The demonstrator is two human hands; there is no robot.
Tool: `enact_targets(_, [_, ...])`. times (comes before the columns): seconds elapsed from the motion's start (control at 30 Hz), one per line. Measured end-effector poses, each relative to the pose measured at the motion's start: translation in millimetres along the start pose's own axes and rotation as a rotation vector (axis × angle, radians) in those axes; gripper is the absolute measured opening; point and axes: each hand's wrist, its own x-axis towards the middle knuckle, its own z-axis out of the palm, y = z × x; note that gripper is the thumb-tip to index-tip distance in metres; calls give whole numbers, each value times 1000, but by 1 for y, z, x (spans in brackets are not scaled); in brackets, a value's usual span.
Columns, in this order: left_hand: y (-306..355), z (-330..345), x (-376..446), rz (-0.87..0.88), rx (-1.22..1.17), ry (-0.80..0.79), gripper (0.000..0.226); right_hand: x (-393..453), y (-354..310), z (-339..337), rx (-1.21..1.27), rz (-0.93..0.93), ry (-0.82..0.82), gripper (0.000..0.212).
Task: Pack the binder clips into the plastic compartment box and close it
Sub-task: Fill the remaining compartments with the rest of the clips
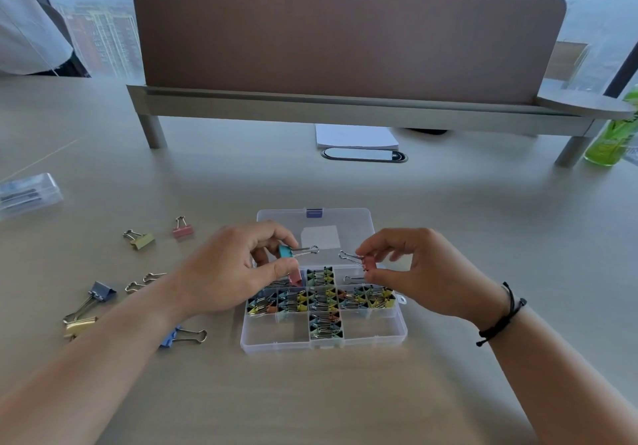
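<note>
A teal clip (285, 252) is pinched in the left hand (238, 272) and a pink clip (369, 263) in the right hand (419, 272), both held over the far compartments of the open compartment box (324, 342), probably for dropping in. More loose clips (103, 291) are left on the desk (310, 393) to the left.

Left hand (238, 272) pinches teal clip (286, 251), right hand (414, 268) pinches pink clip (369, 263), both over open compartment box (324, 341); loose clips (103, 291) lie left on desk (310, 393).
</note>
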Motion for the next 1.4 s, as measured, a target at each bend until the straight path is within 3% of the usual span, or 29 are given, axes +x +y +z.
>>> enact_targets(0.13, [0,1,-1,25,1,20,17,0,-1,2,17,-2,-1,15])
enact_targets(0.37, [7,1,-1,84,-21,149,26,1,-1,-1,217,17,144,17])
enact_targets(0.57, [9,2,-2,92,-5,170,28,2,-4,3,289,57,142,3])
enact_targets(0.93, [10,9,-2,95,-79,218,23,2,-14,5,462,75,230,11])
enact_targets(1.03, [11,11,-2,105,-58,216,24,3,-14,7,423,59,186,3])
enact_targets(1.17, [12,13,-3,115,-23,209,26,4,-11,10,285,46,136,16])
enact_targets(1.27, [12,14,-4,121,-4,205,27,3,-12,10,265,46,110,7])
enact_targets(1.4, [12,13,-4,123,2,197,26,1,-14,10,183,43,72,12])
